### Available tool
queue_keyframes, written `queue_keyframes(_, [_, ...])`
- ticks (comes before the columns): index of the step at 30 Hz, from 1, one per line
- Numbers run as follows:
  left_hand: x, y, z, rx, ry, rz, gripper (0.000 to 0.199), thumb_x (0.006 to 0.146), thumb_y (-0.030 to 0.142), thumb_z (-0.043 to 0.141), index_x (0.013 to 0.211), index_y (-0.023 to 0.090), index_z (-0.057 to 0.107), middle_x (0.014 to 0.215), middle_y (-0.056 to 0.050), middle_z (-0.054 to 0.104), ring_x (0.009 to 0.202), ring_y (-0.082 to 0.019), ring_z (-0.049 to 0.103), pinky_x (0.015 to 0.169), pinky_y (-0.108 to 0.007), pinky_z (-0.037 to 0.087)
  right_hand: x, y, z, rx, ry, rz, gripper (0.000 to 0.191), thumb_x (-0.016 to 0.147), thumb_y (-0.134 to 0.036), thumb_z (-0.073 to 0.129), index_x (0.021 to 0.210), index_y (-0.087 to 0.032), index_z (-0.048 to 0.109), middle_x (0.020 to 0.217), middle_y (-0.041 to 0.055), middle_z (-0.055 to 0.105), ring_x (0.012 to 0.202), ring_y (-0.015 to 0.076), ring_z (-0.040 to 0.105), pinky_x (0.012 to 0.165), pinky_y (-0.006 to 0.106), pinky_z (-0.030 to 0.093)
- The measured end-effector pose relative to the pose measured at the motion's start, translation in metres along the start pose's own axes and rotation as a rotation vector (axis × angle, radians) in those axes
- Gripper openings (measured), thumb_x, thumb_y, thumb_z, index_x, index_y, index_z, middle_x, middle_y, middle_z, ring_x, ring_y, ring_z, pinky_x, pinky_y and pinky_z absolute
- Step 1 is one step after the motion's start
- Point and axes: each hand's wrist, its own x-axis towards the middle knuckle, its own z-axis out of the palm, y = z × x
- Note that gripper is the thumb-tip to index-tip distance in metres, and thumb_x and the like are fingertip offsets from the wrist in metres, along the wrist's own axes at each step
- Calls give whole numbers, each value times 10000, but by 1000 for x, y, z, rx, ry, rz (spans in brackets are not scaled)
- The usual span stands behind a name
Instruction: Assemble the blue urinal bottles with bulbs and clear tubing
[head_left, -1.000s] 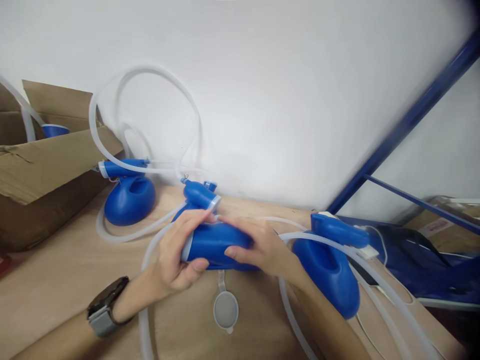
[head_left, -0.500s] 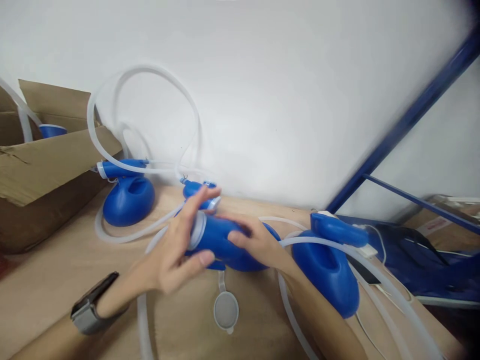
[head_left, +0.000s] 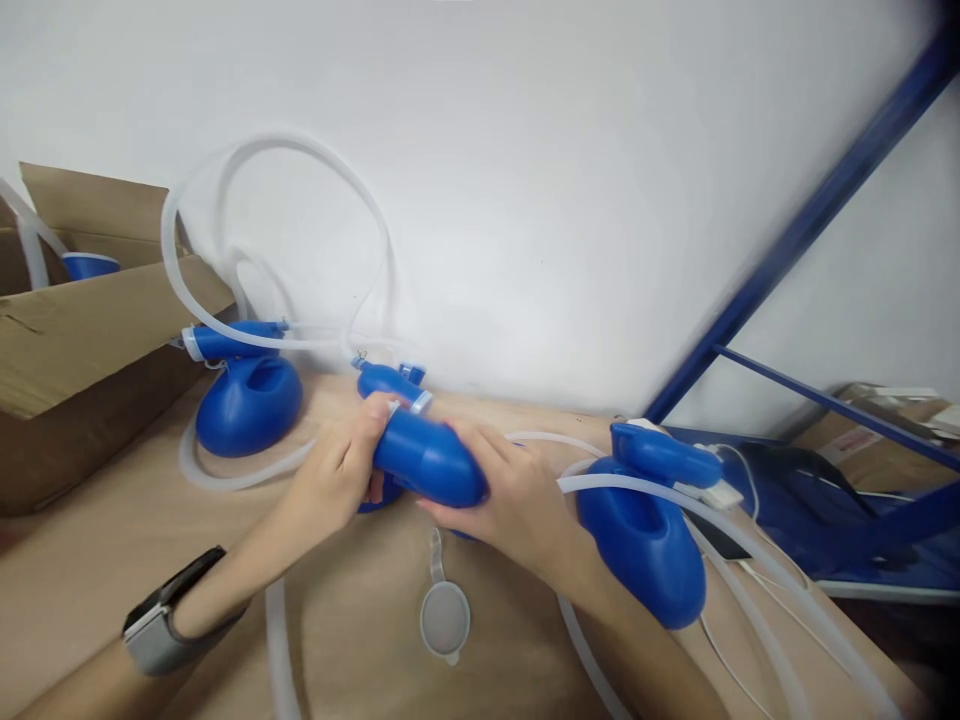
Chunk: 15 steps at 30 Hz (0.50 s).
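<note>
Both of my hands hold a blue plastic urinal bottle [head_left: 431,462] over the middle of the table. My left hand [head_left: 339,468], below a wristwatch [head_left: 169,615], grips the end with the pale rim, thumb on top and fingers mostly hidden behind. Around the rounded right end wraps my right hand [head_left: 521,495]. A translucent round lid [head_left: 445,617] on a strap lies below the bottle. Just behind stands another blue bottle [head_left: 390,385], partly covered by my hands. To the right of my right hand is a third blue bottle [head_left: 649,560].
At the left, an open cardboard box [head_left: 97,340] holds a blue part and tubing. Beside it rests one more blue bottle [head_left: 251,410]. A translucent hose [head_left: 277,140] loops up against the white wall. Blue metal bars [head_left: 795,240], cables and a dark phone-like slab [head_left: 720,537] are at the right.
My left hand, spread wide beside the pale rim before, has closed on that end. My right hand has turned and now clasps the rounded end. The view has shifted slightly.
</note>
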Motion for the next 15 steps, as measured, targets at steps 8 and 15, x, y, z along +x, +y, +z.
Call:
queue_keyframes(8, [11, -12, -25, 40, -210, 284, 527, 1035, 512, 577, 1510, 284, 592, 1030, -58, 838, 772, -232, 813, 614, -287, 654, 19, 36, -27, 259, 18, 213, 687, 779, -492, 881, 1378, -232, 669, 1295, 82, 774, 1182, 315, 746, 1062, 472, 584])
queue_keyframes(15, [3, -1, -11, 241, 23, 391, 254, 919, 469, 751, 1045, 255, 808, 810, -5, 810, 647, -191, 754, 528, -240, 581, 16, 38, -31, 165, 99, 218, 765, 757, -512, 892, 1419, -215, 649, 1382, 117, 734, 1247, 343, 718, 1104, 509, 563])
